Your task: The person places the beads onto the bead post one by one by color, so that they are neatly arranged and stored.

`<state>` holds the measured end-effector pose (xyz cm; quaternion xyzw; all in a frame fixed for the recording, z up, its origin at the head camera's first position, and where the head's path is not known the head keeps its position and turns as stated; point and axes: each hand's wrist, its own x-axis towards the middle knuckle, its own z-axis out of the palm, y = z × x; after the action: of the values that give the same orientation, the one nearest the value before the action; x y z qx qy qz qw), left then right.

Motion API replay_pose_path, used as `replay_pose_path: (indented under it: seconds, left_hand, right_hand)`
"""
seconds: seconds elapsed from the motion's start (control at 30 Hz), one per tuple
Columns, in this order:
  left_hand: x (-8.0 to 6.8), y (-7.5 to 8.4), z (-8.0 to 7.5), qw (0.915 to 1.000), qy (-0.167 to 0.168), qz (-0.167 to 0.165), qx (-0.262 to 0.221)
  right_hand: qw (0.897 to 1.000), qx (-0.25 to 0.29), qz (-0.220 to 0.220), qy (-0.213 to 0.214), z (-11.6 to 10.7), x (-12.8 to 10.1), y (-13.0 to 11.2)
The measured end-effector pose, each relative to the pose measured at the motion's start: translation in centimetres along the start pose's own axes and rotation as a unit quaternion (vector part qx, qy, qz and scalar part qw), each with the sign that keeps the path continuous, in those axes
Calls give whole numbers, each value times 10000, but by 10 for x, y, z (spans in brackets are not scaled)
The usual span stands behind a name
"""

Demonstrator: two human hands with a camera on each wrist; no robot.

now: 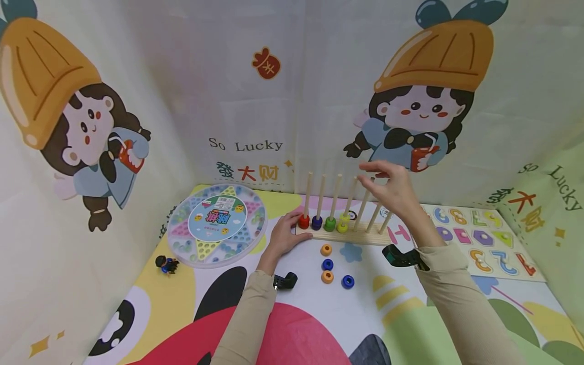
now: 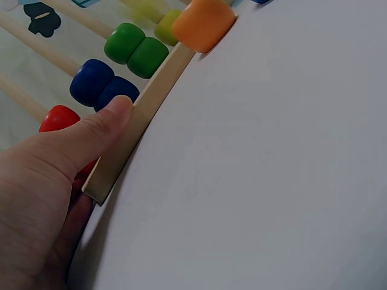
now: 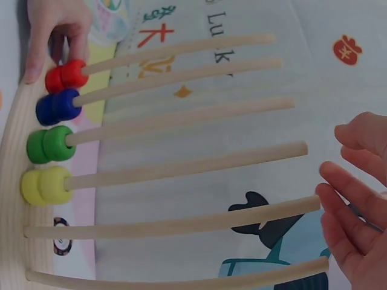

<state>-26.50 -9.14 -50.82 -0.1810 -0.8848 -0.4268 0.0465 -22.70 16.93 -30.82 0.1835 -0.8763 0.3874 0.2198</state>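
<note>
The left hand [image 1: 285, 234] grips the wooden peg rack [image 1: 347, 234] by its end; the right hand [image 1: 393, 190] hovers open above the pegs (holding nothing). Loose rings [image 1: 327, 263] lie on the tabletop [image 1: 410, 304] nearby, beside a round marble board [image 1: 216, 224].

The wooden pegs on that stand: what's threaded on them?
Red, blue, green and yellow beads sit low on the first four pegs. The others look bare, though the right hand covers part of them.

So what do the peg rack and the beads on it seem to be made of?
The peg rack looks like unfinished pale wood: matte, faint grain on base and dowels. The beads appear to be painted wood or possibly plastic, with smooth solid colours and a slight sheen; the pictures cannot settle which.
</note>
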Motion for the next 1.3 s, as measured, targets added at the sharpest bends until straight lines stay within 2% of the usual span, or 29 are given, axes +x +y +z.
replay_pose_path:
  seconds: [0.27,0.43,0.63,0.77,1.03,1.3]
  left_hand:
    - [0,-1,0,10000,21,-23,42]
    - [-1,-1,-1,9998,106,-170,-52]
    - [0,0,-1,9997,9,-232,-29]
    - [1,1,1,9998,-32,-215,-24]
    - [2,1,2,10000,16,-78,-57]
    - [2,2,3,9997,-16,-232,-55]
  right_hand:
    - [9985,118,-185,498,-8,-21,0]
    - [9983,446,-90,375,-4,-43,9]
    - [9988,387,197,215,7,-73,16]
    - [9986,423,310,-23,13,-93,12]
    - [9916,749,512,-916,32,-129,24]
    - [9828,1014,682,-1384,57,-159,61]
